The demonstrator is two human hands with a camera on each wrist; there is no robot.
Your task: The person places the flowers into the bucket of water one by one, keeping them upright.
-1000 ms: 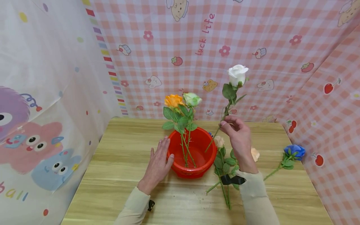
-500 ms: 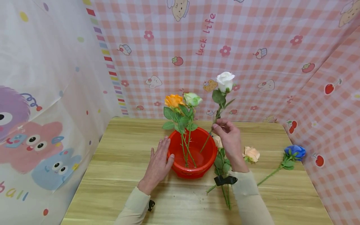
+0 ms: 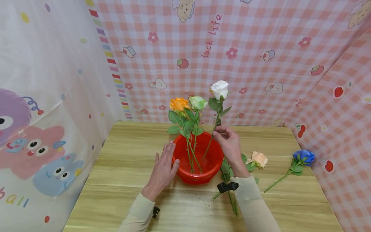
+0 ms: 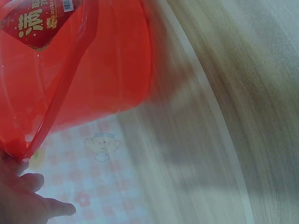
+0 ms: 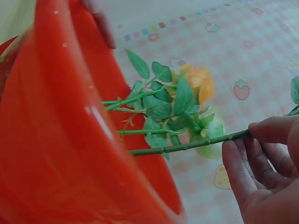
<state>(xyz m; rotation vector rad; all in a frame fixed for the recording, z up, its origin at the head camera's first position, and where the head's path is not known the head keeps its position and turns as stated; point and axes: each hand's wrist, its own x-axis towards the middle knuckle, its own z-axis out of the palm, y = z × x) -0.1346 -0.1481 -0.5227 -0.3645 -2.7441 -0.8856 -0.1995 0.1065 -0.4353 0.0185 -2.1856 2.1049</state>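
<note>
My right hand (image 3: 229, 145) pinches the stem of a white rose (image 3: 219, 90) between thumb and fingers. The stem's lower end reaches down inside a red bucket (image 3: 200, 178). In the right wrist view the green stem (image 5: 187, 146) passes over the bucket's rim. My left hand (image 3: 161, 167) rests with straight fingers against the bucket's left rim. An orange rose (image 3: 178, 104) and a pale green rose (image 3: 198, 102) stand in the bucket, their stems crossing. The left wrist view shows the bucket's outer wall (image 4: 117, 60) with a dark red label and fingertips at the rim.
Right of the bucket, green stems and leaves (image 3: 226, 168) lie partly under my right forearm. A peach rose (image 3: 259, 159) lies further right, and a blue rose (image 3: 303, 157) near the table's right edge. A pink checked cloth (image 3: 162, 64) hangs behind the wooden table (image 3: 121, 161).
My right hand has moved left and slightly down with the white rose, bringing its stem further into the bucket. The peach rose is now more exposed. My left hand has stayed in place.
</note>
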